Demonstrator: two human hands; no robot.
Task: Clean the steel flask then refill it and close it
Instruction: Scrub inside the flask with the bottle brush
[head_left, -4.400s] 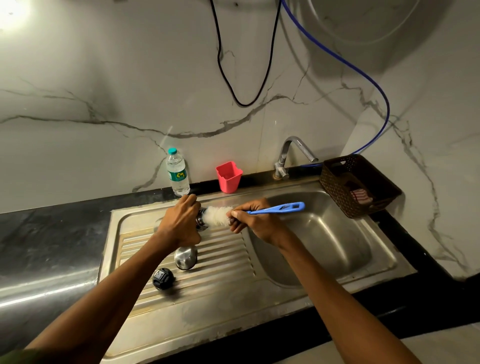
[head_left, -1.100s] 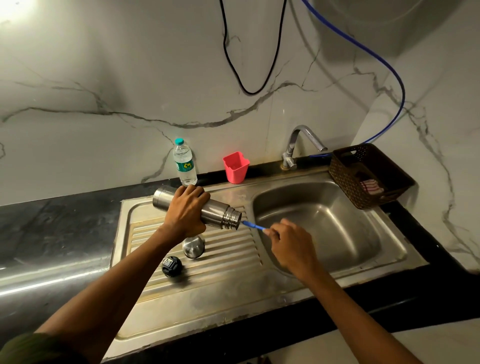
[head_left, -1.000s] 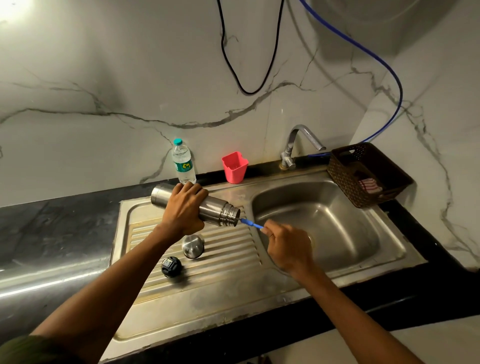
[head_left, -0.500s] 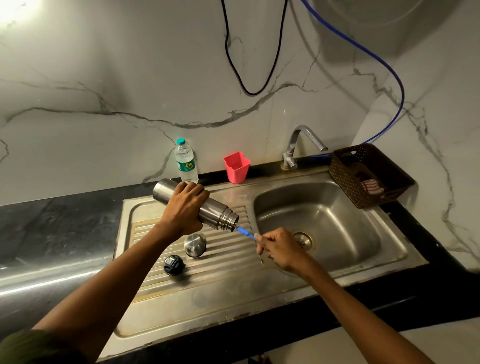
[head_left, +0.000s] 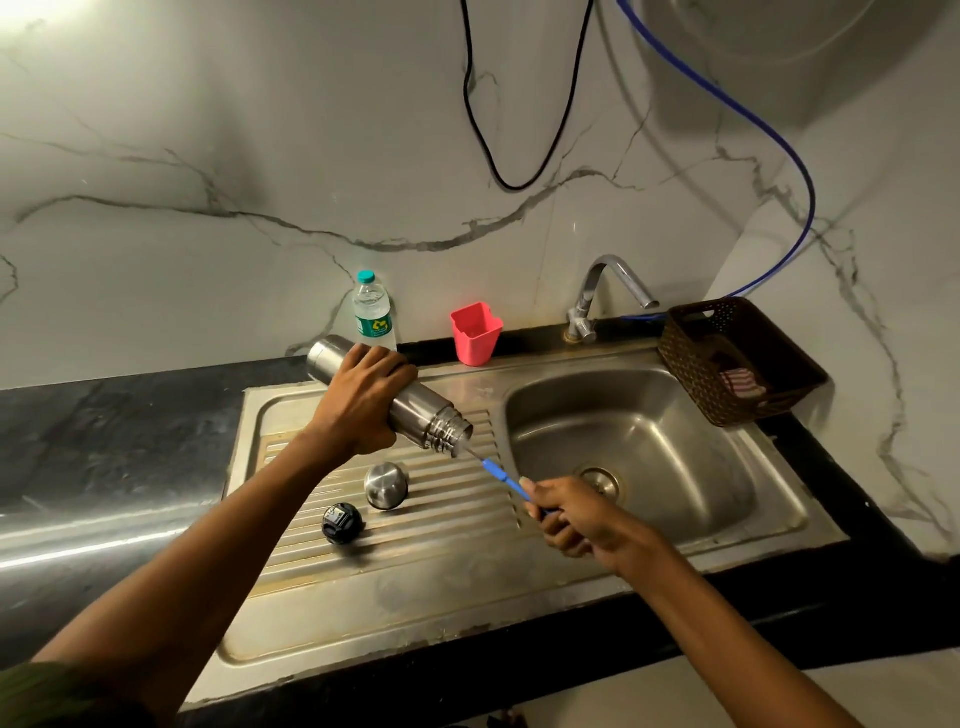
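While our left hand (head_left: 363, 400) wraps its grip around the steel flask (head_left: 415, 410), we hold it tilted above the ribbed drainboard (head_left: 415, 525), its open threaded mouth pointing down toward the sink basin (head_left: 675, 467). Our right hand (head_left: 576, 514) has its grip clamped on the blue handle of the bottle brush (head_left: 501, 478), whose head sits hidden inside the flask's mouth. On the drainboard below lie the steel cap (head_left: 386, 485) and, just beside it, the black stopper (head_left: 341, 523). Along the back of the worktop (head_left: 104, 415) we see a plastic water bottle (head_left: 372, 314), a pink cup (head_left: 476, 333), the tap (head_left: 608, 291) and a brown basket (head_left: 737, 358).
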